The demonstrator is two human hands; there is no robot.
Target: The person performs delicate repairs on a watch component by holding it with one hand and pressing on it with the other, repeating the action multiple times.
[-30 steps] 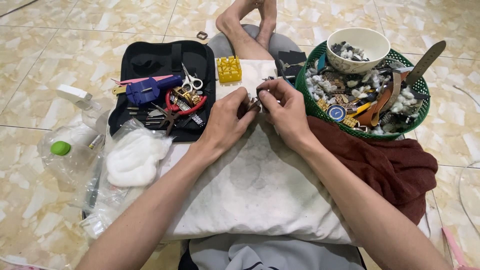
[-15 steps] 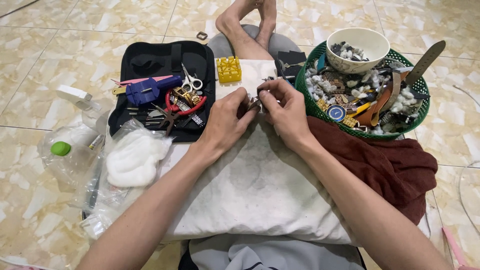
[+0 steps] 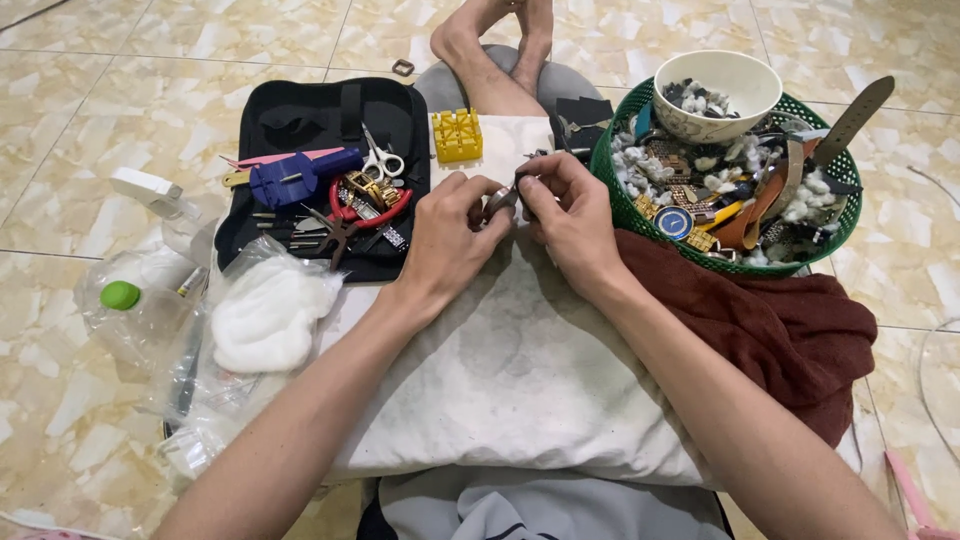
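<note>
Head view: both hands meet over the white pillow (image 3: 520, 370). Left hand (image 3: 450, 240) and right hand (image 3: 570, 215) pinch a small metal piece (image 3: 503, 198) between fingertips, probably a watch part (too small to be sure). Left of the grip lies the tool case (image 3: 300, 120); right of it, the green basket (image 3: 625, 205). Risk as I see it: a slipping pinch drops the piece into the pillow's folds.

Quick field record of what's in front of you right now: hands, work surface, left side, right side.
left hand: pinches a small metal watch part
right hand: grips the same part
work surface: white pillow on the lap
left side: black tool case, cotton wad
right side: green basket of watch parts, white bowl, brown cloth
</note>
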